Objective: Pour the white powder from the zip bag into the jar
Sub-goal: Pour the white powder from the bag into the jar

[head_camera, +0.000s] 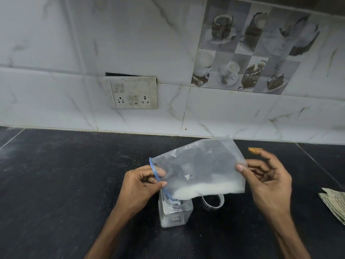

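A clear zip bag (201,165) with a blue zip edge is held tilted over a square clear jar (174,214) standing on the black counter. White powder (207,190) lies along the bag's lower side and runs toward its mouth, which sits at the jar's opening. Some powder is in the jar. My left hand (141,186) pinches the blue zip edge at the bag's mouth. My right hand (268,182) grips the bag's far corner, raised higher than the mouth.
A round metal lid ring (212,201) lies just right of the jar, partly under the bag. A folded cloth (334,202) sits at the right edge. A small brown scrap (254,149) lies behind my right hand. A tiled wall with a switch panel (130,92) rises behind the counter.
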The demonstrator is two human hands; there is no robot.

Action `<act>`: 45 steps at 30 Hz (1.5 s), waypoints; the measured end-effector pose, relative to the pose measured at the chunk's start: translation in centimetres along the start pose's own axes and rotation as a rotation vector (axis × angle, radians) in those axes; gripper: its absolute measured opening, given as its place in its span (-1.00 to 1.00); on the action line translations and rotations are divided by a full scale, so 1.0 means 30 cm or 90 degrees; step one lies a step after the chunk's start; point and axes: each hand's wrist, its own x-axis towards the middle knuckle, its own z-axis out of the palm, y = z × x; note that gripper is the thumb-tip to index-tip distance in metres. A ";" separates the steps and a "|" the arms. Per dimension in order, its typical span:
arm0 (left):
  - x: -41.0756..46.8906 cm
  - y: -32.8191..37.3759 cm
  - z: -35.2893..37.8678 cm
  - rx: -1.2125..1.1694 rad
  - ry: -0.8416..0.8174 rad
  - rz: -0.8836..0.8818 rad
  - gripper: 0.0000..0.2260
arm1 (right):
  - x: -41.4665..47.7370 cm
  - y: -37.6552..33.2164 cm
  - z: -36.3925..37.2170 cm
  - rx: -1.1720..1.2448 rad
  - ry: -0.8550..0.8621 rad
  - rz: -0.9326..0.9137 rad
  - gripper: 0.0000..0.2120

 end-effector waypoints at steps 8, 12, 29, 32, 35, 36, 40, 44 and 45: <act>-0.003 -0.001 0.002 -0.008 -0.007 -0.004 -0.78 | 0.008 0.001 -0.004 0.003 0.028 -0.005 -0.55; -0.004 -0.004 0.001 -0.001 0.000 -0.006 -0.80 | 0.010 0.003 -0.003 -0.003 0.017 -0.006 -0.54; -0.006 -0.003 0.006 -0.007 0.007 -0.012 -0.77 | 0.013 0.010 -0.005 0.008 0.016 -0.021 -0.65; -0.007 -0.006 0.007 -0.004 0.000 -0.012 -0.79 | 0.015 0.010 -0.010 0.014 0.025 -0.017 -0.65; -0.006 -0.007 0.007 -0.003 0.003 -0.012 -0.78 | 0.012 0.012 -0.009 0.018 0.024 -0.015 -0.65; -0.005 -0.007 0.007 -0.006 0.003 -0.013 -0.77 | 0.012 0.012 -0.008 0.020 0.028 -0.014 -0.65; -0.004 -0.006 0.007 0.000 0.006 -0.011 -0.77 | 0.011 0.014 -0.010 0.022 0.011 -0.010 -0.66; -0.004 -0.004 0.010 0.000 0.003 -0.008 -0.77 | 0.018 0.016 -0.018 0.027 0.022 -0.004 -0.67; -0.005 -0.003 0.010 0.003 0.005 -0.008 -0.77 | 0.018 0.018 -0.017 0.025 0.019 -0.004 -0.67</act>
